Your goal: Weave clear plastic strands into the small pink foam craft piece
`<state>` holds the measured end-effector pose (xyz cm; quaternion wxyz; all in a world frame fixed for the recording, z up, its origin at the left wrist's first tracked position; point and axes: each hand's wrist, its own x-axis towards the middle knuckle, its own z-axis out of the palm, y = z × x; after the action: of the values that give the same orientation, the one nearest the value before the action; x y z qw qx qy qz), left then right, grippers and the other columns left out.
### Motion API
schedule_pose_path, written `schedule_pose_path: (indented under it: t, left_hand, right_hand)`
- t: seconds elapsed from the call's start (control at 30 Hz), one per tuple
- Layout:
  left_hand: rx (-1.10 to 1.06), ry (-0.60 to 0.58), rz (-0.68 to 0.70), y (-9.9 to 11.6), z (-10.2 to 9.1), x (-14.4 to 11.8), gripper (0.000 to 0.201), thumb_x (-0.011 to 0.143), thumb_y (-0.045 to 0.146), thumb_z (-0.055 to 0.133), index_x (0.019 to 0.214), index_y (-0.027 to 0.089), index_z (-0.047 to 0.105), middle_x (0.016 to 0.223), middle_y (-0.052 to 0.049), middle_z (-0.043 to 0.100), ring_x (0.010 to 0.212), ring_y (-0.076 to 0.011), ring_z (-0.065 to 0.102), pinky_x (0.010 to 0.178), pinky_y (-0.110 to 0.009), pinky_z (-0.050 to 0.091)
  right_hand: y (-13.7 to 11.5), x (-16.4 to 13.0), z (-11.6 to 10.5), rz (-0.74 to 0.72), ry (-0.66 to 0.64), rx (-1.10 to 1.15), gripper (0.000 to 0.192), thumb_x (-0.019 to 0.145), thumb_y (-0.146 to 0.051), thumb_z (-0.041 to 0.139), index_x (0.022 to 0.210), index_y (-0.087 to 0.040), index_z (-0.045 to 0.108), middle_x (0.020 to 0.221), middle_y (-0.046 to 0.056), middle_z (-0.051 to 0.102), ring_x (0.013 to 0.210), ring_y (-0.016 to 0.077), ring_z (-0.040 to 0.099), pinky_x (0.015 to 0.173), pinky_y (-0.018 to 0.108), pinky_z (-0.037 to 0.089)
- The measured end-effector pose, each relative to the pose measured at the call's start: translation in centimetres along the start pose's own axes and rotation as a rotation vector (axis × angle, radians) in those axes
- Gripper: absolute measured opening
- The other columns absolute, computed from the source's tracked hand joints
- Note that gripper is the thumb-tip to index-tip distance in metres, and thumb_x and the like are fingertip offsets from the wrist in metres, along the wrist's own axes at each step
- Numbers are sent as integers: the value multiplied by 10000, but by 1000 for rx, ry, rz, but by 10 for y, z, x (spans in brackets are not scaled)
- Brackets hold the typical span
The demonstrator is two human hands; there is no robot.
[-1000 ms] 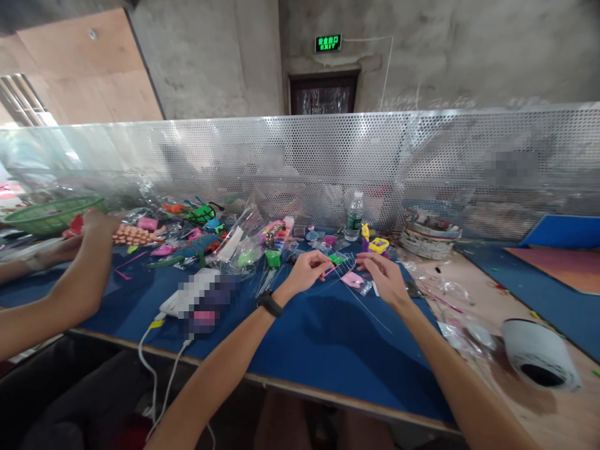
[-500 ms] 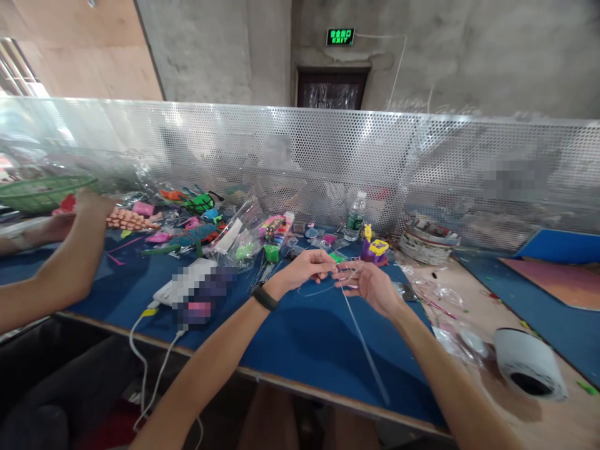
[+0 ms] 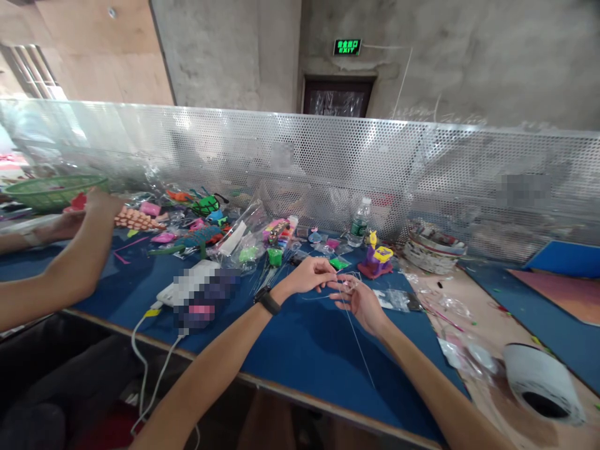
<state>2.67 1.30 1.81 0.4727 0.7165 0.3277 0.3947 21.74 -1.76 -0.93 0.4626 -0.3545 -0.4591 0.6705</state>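
Note:
My left hand (image 3: 310, 275), with a dark band on its wrist, is closed in a pinch on a thin pale wire (image 3: 359, 345). Palm turned up, my right hand (image 3: 362, 305) meets the left fingertips and holds the same wire between half-curled fingers. Fine loops of the wire show around the right fingertips, with a tiny pinkish bit among them, too small to name. One long end slants down over the blue mat (image 3: 304, 356); another sticks out to the left below my left hand. Just behind the hands lies a bright green packet (image 3: 339, 263).
A purple and yellow clay figure (image 3: 376, 259) and a water bottle (image 3: 360, 222) stand behind my hands. A white power bank (image 3: 192, 282) with cables lies left. At far left another person's arms (image 3: 70, 262) work beside a green basket (image 3: 56, 191). A white cup (image 3: 539, 378) lies right.
The camera view has shifted slightly. My right hand has drawn in toward the left, its fingers more curled. The wire's long end swings a little left.

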Motion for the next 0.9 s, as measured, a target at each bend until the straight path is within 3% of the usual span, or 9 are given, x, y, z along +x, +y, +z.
schedule_pose_path:
  t: [0.17, 0.43, 0.53, 0.67, 0.77, 0.9]
  left_hand:
    - [25, 41, 7, -5, 1, 2, 252, 822, 370, 707, 837, 127, 643, 745, -29, 647, 576, -89, 582, 458, -177, 475]
    - [219, 151, 143, -10, 13, -1, 214, 910, 353, 600, 871, 148, 648, 773, -35, 678, 560, -110, 606, 508, -215, 499]
    - [448, 170, 255, -6, 14, -3, 190, 946, 270, 542, 876, 161, 680, 817, -49, 714, 653, -141, 647, 649, -257, 518]
    - [686, 129, 364, -5, 14, -5, 254, 964, 170, 466, 961, 183, 720, 989, -85, 745, 946, -216, 684, 866, -324, 494]
    - [635, 130, 340, -4, 16, -6, 265, 972, 204, 473, 989, 203, 738, 1034, -78, 751, 984, -220, 682, 890, -328, 484]
    - [420, 161, 230, 1, 19, -6, 238, 937, 304, 554, 962, 195, 764, 947, -71, 753, 782, -178, 664, 724, -275, 484]
  right_hand:
    - [8, 2, 1, -45, 49, -131, 370, 761, -471, 760, 1003, -225, 628, 997, 42, 733, 606, 107, 642, 484, 213, 528]
    - [23, 13, 5, -221, 182, -209, 491, 693, -629, 775, 723, -193, 551, 532, -65, 530, 382, 53, 413, 350, 181, 354]
    - [26, 14, 4, -275, 163, -218, 487, 735, -632, 742, 693, -203, 518, 501, -64, 523, 362, 64, 420, 351, 194, 348]
    - [30, 15, 0, -320, 129, -255, 458, 800, -612, 696, 690, -206, 515, 527, -47, 551, 383, 77, 456, 379, 203, 375]
    - [31, 16, 0, -337, 143, -266, 438, 830, -607, 667, 718, -209, 522, 530, -52, 546, 376, 78, 458, 372, 202, 372]
    - [30, 16, 2, -362, 186, -283, 432, 839, -640, 634, 828, -216, 555, 527, -66, 542, 347, 79, 436, 335, 197, 344]
